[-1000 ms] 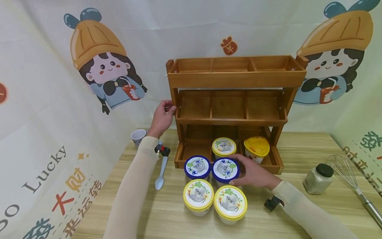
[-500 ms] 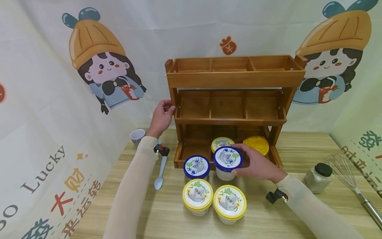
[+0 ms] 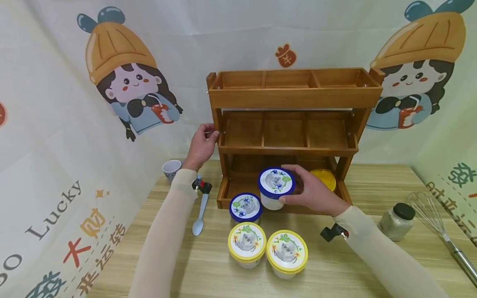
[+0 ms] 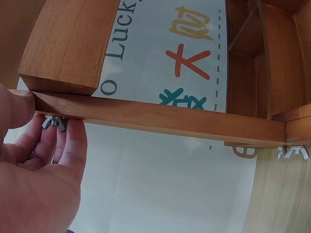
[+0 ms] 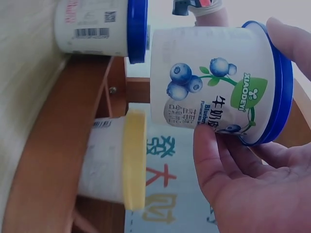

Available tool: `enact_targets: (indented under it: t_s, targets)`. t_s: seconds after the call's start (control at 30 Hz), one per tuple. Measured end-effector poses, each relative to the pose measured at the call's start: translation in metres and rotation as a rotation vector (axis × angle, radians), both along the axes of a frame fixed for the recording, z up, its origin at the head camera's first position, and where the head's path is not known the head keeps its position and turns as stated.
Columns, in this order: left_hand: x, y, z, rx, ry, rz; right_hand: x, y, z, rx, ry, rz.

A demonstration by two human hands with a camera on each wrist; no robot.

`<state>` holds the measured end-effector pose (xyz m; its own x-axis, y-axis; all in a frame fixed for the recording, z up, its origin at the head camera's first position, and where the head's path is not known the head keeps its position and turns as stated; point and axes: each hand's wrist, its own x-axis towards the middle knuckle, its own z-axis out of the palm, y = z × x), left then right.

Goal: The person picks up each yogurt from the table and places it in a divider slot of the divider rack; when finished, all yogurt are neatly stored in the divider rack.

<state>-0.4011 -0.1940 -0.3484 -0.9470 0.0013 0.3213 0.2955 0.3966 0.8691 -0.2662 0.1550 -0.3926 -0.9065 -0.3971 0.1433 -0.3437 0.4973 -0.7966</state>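
Right hand (image 3: 316, 192) has lifted the blue-lidded cup (image 3: 276, 187) off the table, fingers wrapped round it, toward the bottom tier; left hand (image 3: 201, 145) still grips the rack (image 3: 294, 97) post.

Cream long sleeves (image 3: 164, 240); small black-red wrist camera (image 3: 201, 187) each arm.

"XIAODENG" on the blueberry cup (image 5: 214, 82); backdrop (image 3: 56, 165) seemingly reads "Lucky".

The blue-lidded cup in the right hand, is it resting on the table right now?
No, the right hand holds the blue-lidded cup lifted clear of the table, in front of the wooden rack.
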Motion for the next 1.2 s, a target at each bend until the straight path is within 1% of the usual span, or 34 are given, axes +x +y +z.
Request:
enact_targets:
  t_s: [0.23, 0.47, 0.7, 0.77, 1.0, 1.2]
  targets:
    - [0.0, 0.001, 0.002, 0.0, -0.013, -0.006, -0.013, -0.022, 0.005, -0.039, 0.018, -0.005]
    - [0.0, -0.001, 0.0, -0.002, -0.021, -0.003, -0.027, -0.047, 0.004, -0.07, -0.019, -0.014]
    - [-0.001, -0.001, 0.0, 0.002, -0.021, 0.003, -0.041, -0.07, 0.004, -0.015, 0.006, -0.056]
    - [-0.001, 0.0, 0.0, 0.0, -0.021, 0.006, -0.044, -0.076, 0.005, -0.008, 0.0, -0.062]
    - [-0.001, 0.0, 0.001, -0.016, -0.023, 0.025, -0.053, -0.098, 0.004, 0.026, -0.016, -0.043]
    - [0.0, 0.0, 0.0, -0.023, -0.026, 0.024, -0.062, -0.113, -0.004, 0.087, -0.019, -0.037]
